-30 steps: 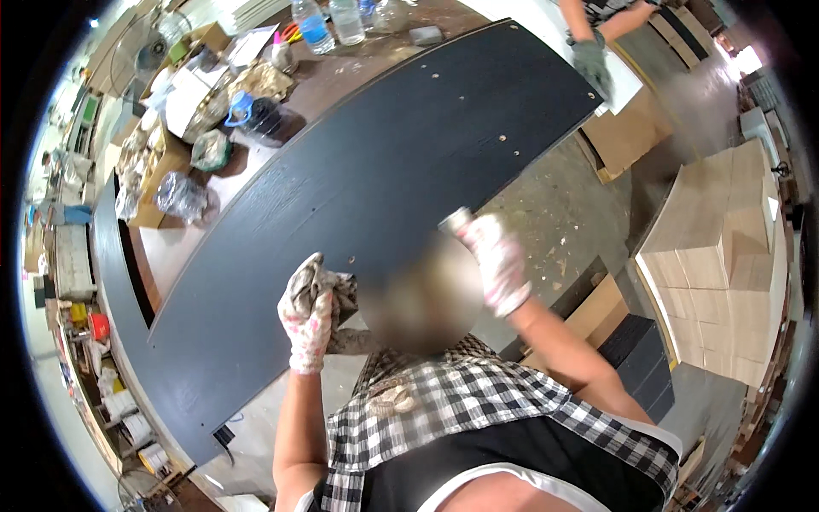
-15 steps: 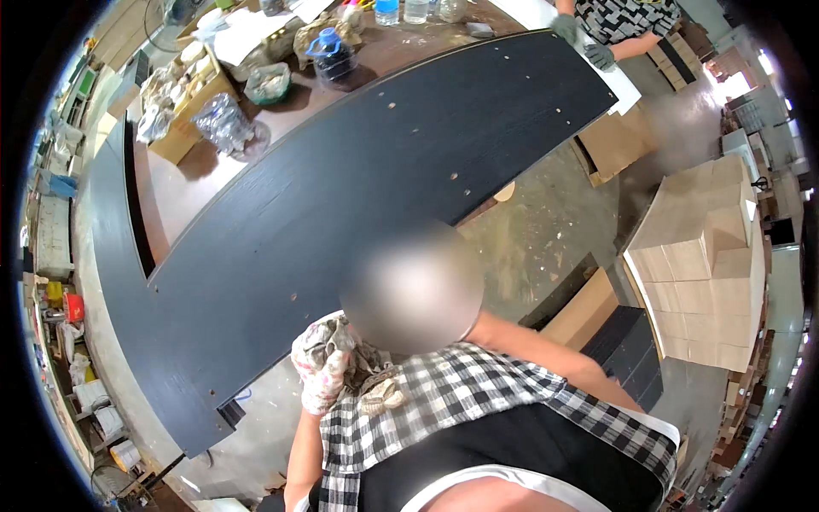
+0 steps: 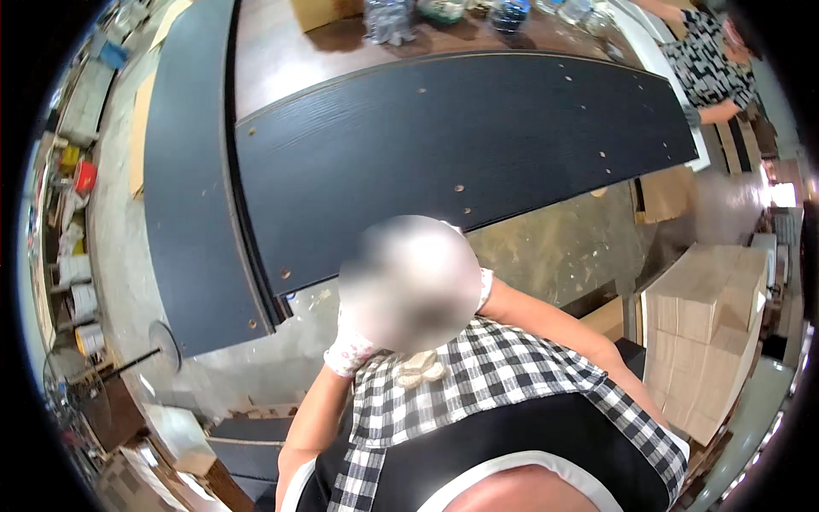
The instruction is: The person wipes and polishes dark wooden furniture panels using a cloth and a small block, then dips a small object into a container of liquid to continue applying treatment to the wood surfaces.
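Observation:
My left hand (image 3: 348, 352) wears a white glove with pink marks. It is drawn in close before my checked apron, and a round blur hides its fingers and whatever they may hold. Of my right hand (image 3: 486, 288) only the white glove cuff shows, at the blur's right edge. Beyond both hands lies a long dark panel (image 3: 375, 145) with several small holes, its near edge just past the blur. A second dark panel (image 3: 192, 196) runs along its left end, with a narrow dark seam between them.
A co-worker's dark-gloved hand (image 3: 693, 116) is at the panel's far right end. Plastic bags, a bowl and bottles stand on the brown tabletop (image 3: 281, 64) behind. Stacked cartons (image 3: 704, 333) stand at right, and a round disc on a rod (image 3: 165, 346) at lower left.
My view has shifted, and the panels sit differently in it. The crumpled grey cloth seen in my left hand is now out of sight. My right cuff has come into view.

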Motion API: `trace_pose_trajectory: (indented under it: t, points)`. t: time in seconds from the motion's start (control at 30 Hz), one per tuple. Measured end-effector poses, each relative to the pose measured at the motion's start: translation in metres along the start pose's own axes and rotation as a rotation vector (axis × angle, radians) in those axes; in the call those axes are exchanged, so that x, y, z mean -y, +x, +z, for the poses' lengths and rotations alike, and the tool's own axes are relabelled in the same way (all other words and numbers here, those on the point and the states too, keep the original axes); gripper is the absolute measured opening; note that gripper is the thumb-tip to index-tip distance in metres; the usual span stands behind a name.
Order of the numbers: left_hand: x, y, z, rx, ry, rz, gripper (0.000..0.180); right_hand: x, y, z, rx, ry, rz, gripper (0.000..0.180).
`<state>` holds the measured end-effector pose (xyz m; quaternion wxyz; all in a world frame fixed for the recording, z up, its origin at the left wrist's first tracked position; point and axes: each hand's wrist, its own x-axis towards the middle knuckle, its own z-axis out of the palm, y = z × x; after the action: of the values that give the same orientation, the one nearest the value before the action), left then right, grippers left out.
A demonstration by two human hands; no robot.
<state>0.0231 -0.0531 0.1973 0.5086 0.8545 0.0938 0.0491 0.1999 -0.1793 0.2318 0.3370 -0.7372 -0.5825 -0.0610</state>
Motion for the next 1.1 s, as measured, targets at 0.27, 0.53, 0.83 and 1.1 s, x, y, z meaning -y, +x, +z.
trace_pose_trajectory:
  t: [0.27, 0.53, 0.83, 1.1]
  points:
    - [0.053, -0.052, 0.014, -0.145, 0.112, -0.1, 0.028, 0.008, 0.023, -0.001, 0.165, -0.051, -0.147, 0.046]
    - [0.027, -0.058, -0.005, -0.124, -0.149, -0.533, 0.04, 0.064, 0.069, 0.063, 0.382, 0.134, -0.285, 0.033]
    - [0.036, -0.063, -0.008, -0.159, -0.162, -0.461, 0.041, 0.088, 0.084, 0.086, 0.271, 0.056, -0.408, 0.04]
    - [0.033, -0.065, -0.017, -0.299, -0.092, -0.206, 0.032, 0.032, 0.013, 0.003, 0.137, -0.066, -0.118, 0.044]
